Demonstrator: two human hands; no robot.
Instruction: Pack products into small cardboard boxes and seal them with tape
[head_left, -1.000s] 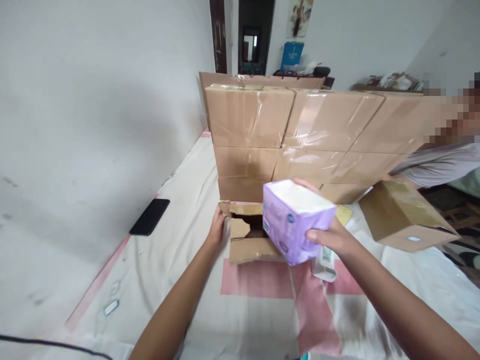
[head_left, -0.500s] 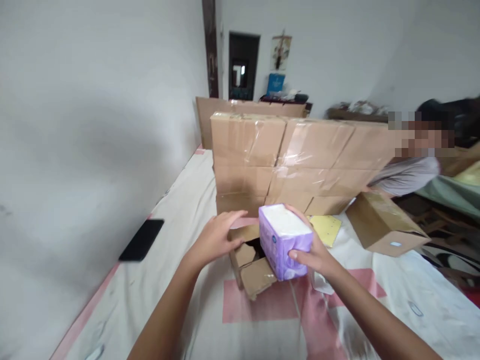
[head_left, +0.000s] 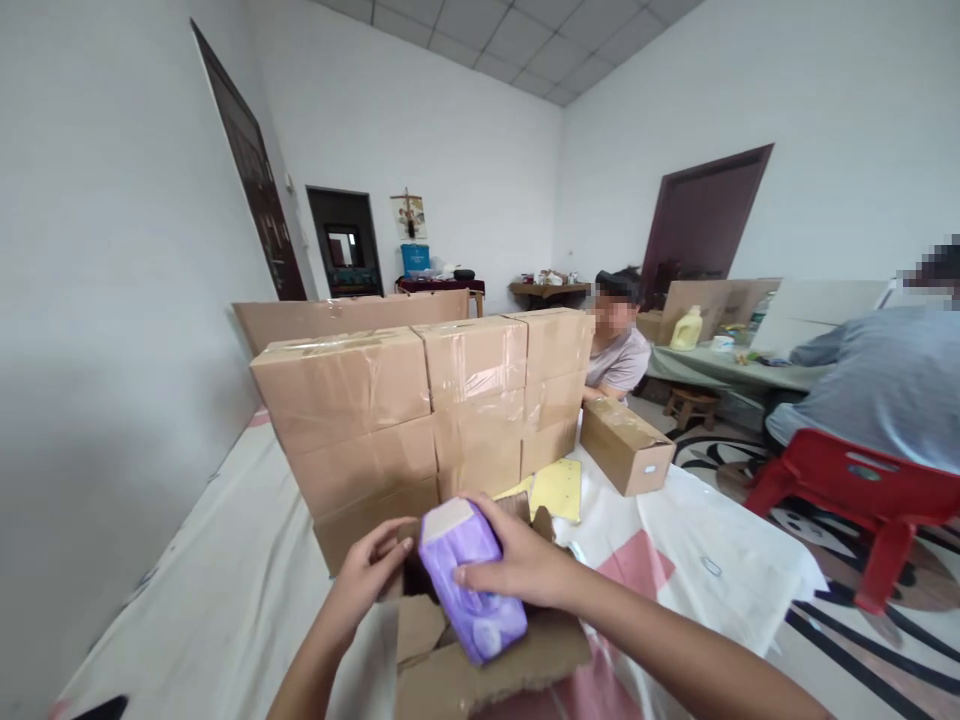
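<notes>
My right hand (head_left: 517,560) grips a purple-and-white soft pack of tissues (head_left: 472,590), thumb on the near side and fingers over the far side. The pack is tilted above an open cardboard box (head_left: 529,665) with ragged flaps. The box's inside is mostly hidden by the pack and my hands. At the box's left side, my left hand (head_left: 375,565) has its fingers curled and its thumb closed against a raised box flap.
Stacked, taped cartons (head_left: 367,390) form a wall in front. Yellow sheets (head_left: 556,490) and a closed carton (head_left: 628,447) lie to the right. One person (head_left: 619,350) is behind the wall; another person (head_left: 885,370) sits by a red chair (head_left: 870,480).
The view has lifted and turned right. My right hand has tipped the tissue pack over the box opening. My left hand's fingers have curled in at the flap.
</notes>
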